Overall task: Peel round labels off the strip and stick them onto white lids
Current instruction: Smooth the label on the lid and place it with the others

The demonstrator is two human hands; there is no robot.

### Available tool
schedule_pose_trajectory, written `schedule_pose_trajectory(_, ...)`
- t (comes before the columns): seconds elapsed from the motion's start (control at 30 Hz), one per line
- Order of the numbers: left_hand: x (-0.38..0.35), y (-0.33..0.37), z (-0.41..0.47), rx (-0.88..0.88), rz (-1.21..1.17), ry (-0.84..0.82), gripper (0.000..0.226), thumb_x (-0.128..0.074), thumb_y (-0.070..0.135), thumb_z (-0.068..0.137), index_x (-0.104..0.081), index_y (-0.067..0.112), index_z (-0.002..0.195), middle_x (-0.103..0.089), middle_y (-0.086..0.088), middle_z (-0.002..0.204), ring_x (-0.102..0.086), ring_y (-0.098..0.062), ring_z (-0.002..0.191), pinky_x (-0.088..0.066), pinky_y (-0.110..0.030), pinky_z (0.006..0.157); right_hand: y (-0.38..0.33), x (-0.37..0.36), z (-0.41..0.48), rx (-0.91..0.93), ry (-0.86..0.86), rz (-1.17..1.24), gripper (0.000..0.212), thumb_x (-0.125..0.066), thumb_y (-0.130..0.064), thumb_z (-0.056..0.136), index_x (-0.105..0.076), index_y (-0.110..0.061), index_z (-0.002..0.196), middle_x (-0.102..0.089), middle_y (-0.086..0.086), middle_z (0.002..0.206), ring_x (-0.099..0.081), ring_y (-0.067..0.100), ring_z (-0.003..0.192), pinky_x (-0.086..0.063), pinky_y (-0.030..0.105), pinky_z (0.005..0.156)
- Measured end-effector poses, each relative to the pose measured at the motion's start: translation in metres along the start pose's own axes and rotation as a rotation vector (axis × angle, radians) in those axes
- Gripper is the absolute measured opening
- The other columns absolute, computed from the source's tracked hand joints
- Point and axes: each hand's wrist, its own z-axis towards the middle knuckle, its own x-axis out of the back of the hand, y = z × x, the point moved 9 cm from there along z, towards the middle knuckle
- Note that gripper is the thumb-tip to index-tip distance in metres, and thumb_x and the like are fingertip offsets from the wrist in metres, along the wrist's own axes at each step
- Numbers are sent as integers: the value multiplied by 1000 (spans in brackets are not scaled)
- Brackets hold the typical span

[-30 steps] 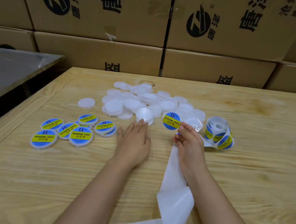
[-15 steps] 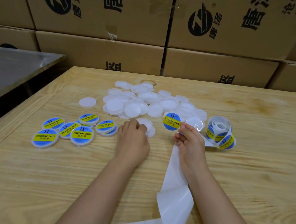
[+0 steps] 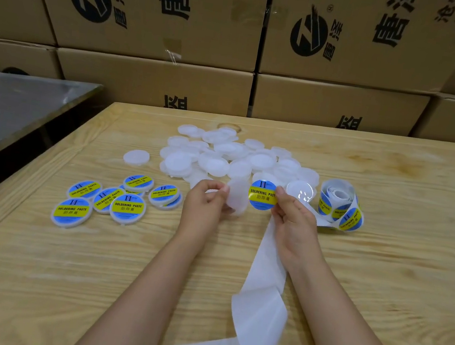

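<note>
Left hand (image 3: 205,201) fingers curled, gripping one white lid (image 3: 237,196) by its edge; the lid is thin round translucent plastic, tilted up off the desk (image 3: 380,279) and motion-blurred. Right hand (image 3: 292,223) pinches a round label (image 3: 262,195) at its right edge: glossy, blue with a yellow band, black print "SOLDERING PASTE". The label is held in the air just beside the lid; cannot tell if they touch. The strip (image 3: 260,295) is smooth white backing paper running from under the right hand toward the near desk edge, with a fold. Its other end coils into a loose roll (image 3: 338,204) standing on the desk right of the hands, with more blue-yellow labels on its outside. Heap of blank lids (image 3: 231,157) behind the hands, flat matte white discs overlapping; one lone lid (image 3: 136,157) lies left of the heap. A cluster of labelled lids (image 3: 118,201) lies on the left, partly overlapping. The desk is pale wood with visible grain and a knot near the far edge. A grey metal table (image 3: 12,106) stands at left, dull shine. Stacked brown cardboard boxes (image 3: 155,9) with dark printed logos and characters fill the back.
</note>
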Motion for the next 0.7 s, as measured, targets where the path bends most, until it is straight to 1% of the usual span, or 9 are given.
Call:
schedule_pose_trajectory(0.07, -5, -6, -1, 119, -146, -41, 7, -53, 11, 95, -56, 11, 89, -68, -9, 78, -70, -20, 67, -59, -28, 61, 0, -1, 0, -6, -9, 23, 19, -59, -11, 86, -63, -9, 68, -68, -4, 68, -64, 4, 74, -44, 19, 85)
schedule_pose_trajectory(0.13, -11, -10, -4, 200, -168, -117, 7, -51, 11, 95, -58, 8, 95, -70, -10, 83, -71, -21, 71, -59, -28, 62, 0, -2, 0, -14, -19, 28, 22, -60, -12, 85, -64, -10, 63, -68, -2, 68, -65, 6, 75, -44, 19, 85)
schedule_pose_trajectory(0.23, -21, -12, -9, 235, -151, -256, 15, -48, 11, 96, -63, 6, 99, -73, -10, 87, -72, -22, 79, -59, -28, 67, 2, -2, 0, -24, -28, -1, 17, -62, -13, 83, -62, -9, 67, -69, -2, 69, -65, 7, 76, -45, 17, 79)
schedule_pose_trajectory(0.3, -25, -13, -11, 246, -164, -304, 18, -47, 11, 97, -63, 4, 100, -72, -12, 92, -71, -23, 81, -59, -30, 71, 4, -1, 1, -28, -24, -17, 13, -65, -14, 81, -62, -7, 71, -69, 0, 72, -65, 9, 79, -46, 18, 79)
schedule_pose_trajectory(0.37, -26, -13, -12, 260, -183, -316, 18, -46, 11, 97, -59, 0, 105, -71, -15, 94, -71, -23, 81, -59, -30, 72, 6, -1, 0, -31, -18, -30, 14, -68, -19, 74, -64, -5, 74, -70, 1, 74, -64, 12, 84, -45, 21, 85)
schedule_pose_trajectory(0.43, -27, -14, -13, 285, -218, -318, 23, -46, 10, 97, -54, -5, 113, -71, -16, 92, -71, -23, 80, -59, -30, 69, 7, -2, 0, -35, -18, -37, 18, -70, -23, 69, -65, -6, 73, -69, 1, 74, -63, 14, 87, -44, 24, 90)
schedule_pose_trajectory(0.5, -28, -14, -14, 300, -238, -323, 27, -46, 9, 97, -50, -8, 117, -71, -15, 89, -72, -22, 78, -59, -28, 65, 8, -4, -1, -38, -32, -43, 21, -70, -24, 67, -65, -5, 75, -69, 4, 77, -63, 16, 89, -44, 25, 91)
schedule_pose_trajectory(0.6, -29, -13, -14, 300, -249, -334, 27, -46, 9, 97, -49, -9, 118, -73, -13, 84, -72, -22, 76, -58, -27, 64, 10, -5, -1, -40, -37, -54, 23, -70, -23, 66, -66, -3, 77, -69, 8, 82, -63, 18, 93, -44, 26, 92)
schedule_pose_trajectory(0.7, -28, -13, -14, 299, -255, -339, 25, -46, 9, 97, -50, -7, 116, -73, -12, 83, -72, -21, 76, -59, -28, 66, 11, -6, -1, -45, -46, -80, 24, -70, -22, 68, -67, -1, 79, -68, 12, 88, -63, 20, 96, -44, 28, 96)
